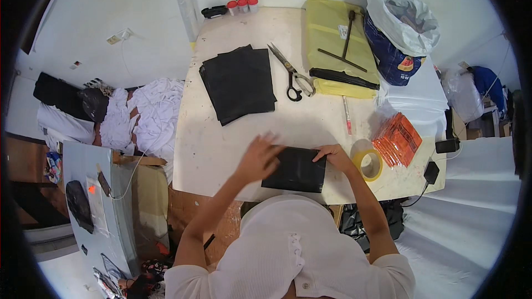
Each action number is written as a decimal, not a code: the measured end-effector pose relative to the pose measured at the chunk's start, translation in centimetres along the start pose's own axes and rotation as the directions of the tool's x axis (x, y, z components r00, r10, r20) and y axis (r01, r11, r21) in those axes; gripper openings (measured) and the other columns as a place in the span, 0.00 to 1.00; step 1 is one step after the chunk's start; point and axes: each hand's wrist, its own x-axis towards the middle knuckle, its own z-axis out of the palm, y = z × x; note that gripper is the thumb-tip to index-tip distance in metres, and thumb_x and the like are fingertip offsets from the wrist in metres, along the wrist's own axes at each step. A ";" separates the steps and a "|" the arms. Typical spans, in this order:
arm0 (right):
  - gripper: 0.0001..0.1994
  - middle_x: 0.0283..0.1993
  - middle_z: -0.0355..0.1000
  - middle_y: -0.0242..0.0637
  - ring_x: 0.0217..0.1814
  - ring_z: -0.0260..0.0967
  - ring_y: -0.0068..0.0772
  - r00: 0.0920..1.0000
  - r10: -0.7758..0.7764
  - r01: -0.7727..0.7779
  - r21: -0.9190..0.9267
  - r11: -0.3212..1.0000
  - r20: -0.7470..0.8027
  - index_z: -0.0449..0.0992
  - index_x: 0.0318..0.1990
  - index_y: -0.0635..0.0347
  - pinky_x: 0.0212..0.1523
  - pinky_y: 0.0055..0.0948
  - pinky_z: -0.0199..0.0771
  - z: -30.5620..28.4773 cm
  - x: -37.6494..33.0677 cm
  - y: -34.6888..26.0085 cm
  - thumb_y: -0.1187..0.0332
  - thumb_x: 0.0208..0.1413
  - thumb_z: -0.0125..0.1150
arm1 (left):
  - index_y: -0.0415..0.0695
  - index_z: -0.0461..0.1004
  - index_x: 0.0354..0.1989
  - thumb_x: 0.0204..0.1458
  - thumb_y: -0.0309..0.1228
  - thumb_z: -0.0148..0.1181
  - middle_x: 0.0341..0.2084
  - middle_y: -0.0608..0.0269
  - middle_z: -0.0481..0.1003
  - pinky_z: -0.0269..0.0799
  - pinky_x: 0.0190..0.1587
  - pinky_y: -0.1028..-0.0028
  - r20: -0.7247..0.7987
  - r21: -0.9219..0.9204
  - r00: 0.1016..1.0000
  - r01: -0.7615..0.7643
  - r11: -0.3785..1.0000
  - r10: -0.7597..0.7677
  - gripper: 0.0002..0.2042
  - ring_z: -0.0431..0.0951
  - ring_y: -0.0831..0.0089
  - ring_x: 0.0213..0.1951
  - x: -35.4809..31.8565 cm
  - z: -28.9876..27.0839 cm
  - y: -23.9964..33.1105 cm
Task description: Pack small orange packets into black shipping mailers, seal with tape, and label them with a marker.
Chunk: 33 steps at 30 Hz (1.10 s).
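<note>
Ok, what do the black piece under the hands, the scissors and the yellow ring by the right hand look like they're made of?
The black piece looks like thin plastic film or coated fabric: flat, with a faint sheen. The scissors seem steel-bladed, grey and shiny, with black handle loops, probably plastic or painted. The yellow ring looks like a tape roll, glossy and translucent around a hollow core. Both the left hand and right hand rest on the piece.

At the far right corner of the bench (pixel 221 149) we see a dark blue sack (pixel 392 58) with a round orange and white label, its white liner bulging out of the open top. Just left of it lies a flat yellow plastic package (pixel 331 33). Nearer us, by the right edge, a stack of orange packets in clear wrap (pixel 397 139) lies tilted.
</note>
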 end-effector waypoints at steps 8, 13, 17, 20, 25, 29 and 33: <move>0.23 0.47 0.72 0.44 0.49 0.67 0.37 0.998 -0.064 0.064 -0.020 0.998 -0.022 0.79 0.31 0.62 0.52 0.25 0.63 0.4 -0.1 -0.8 0.88 0.28 0.40 | 0.57 0.55 0.62 0.46 0.54 0.53 0.63 0.58 0.49 0.39 0.64 0.56 0.237 -0.044 0.958 -0.154 0.987 0.160 0.33 0.46 0.59 0.65 -1.4 1.8 4.5; 0.22 0.50 0.70 0.38 0.50 0.63 0.36 0.922 -0.309 0.204 -0.383 0.901 -0.234 0.79 0.34 0.57 0.52 0.27 0.62 2.1 -1.6 -1.2 0.87 0.29 0.47 | 0.57 0.55 0.61 0.48 0.53 0.51 0.63 0.57 0.50 0.39 0.64 0.56 0.178 -0.019 0.970 -0.163 0.987 0.163 0.32 0.48 0.59 0.64 -1.0 2.5 3.8; 0.17 0.48 0.71 0.30 0.46 0.62 0.35 0.882 -0.458 0.203 -0.788 0.581 -0.110 0.79 0.33 0.53 0.49 0.29 0.64 2.8 -3.2 -3.8 0.80 0.31 0.57 | 0.57 0.56 0.61 0.48 0.53 0.51 0.62 0.56 0.50 0.39 0.64 0.56 0.152 -0.013 0.977 -0.152 0.988 0.153 0.31 0.48 0.59 0.64 -0.5 2.7 3.2; 0.13 0.47 0.72 0.27 0.42 0.64 0.34 0.886 -0.462 0.236 -0.814 0.530 -0.044 0.78 0.32 0.53 0.47 0.29 0.66 3.2 -3.7 -2.1 0.77 0.34 0.60 | 0.57 0.57 0.61 0.48 0.53 0.51 0.62 0.56 0.50 0.39 0.64 0.56 0.140 -0.004 0.978 -0.157 0.988 0.156 0.31 0.48 0.60 0.64 -0.1 2.9 2.9; 0.10 0.45 0.73 0.30 0.42 0.68 0.33 0.875 -0.482 0.293 -0.736 0.610 -0.051 0.77 0.32 0.55 0.47 0.31 0.69 3.5 -3.6 -0.7 0.76 0.38 0.60 | 0.58 0.58 0.60 0.48 0.53 0.51 0.62 0.57 0.51 0.39 0.63 0.57 0.138 -0.002 0.977 -0.161 0.987 0.160 0.30 0.48 0.60 0.64 0.2 2.8 2.6; 0.09 0.44 0.73 0.33 0.44 0.70 0.32 0.894 -0.441 0.294 -0.644 0.706 -0.075 0.77 0.32 0.58 0.52 0.33 0.65 3.2 -4.0 -0.4 0.77 0.39 0.60 | 0.60 0.58 0.60 0.48 0.52 0.52 0.62 0.57 0.51 0.41 0.63 0.57 0.127 0.004 0.977 -0.172 0.985 0.170 0.29 0.48 0.60 0.64 0.3 2.6 2.4; 0.09 0.43 0.74 0.35 0.42 0.71 0.34 0.910 -0.395 0.272 -0.539 0.797 -0.124 0.78 0.32 0.59 0.56 0.36 0.61 3.2 -4.3 -0.2 0.77 0.40 0.61 | 0.62 0.58 0.60 0.49 0.51 0.52 0.62 0.57 0.51 0.42 0.63 0.57 0.116 -0.017 0.978 -0.175 0.984 0.176 0.28 0.48 0.60 0.64 0.0 3.0 2.4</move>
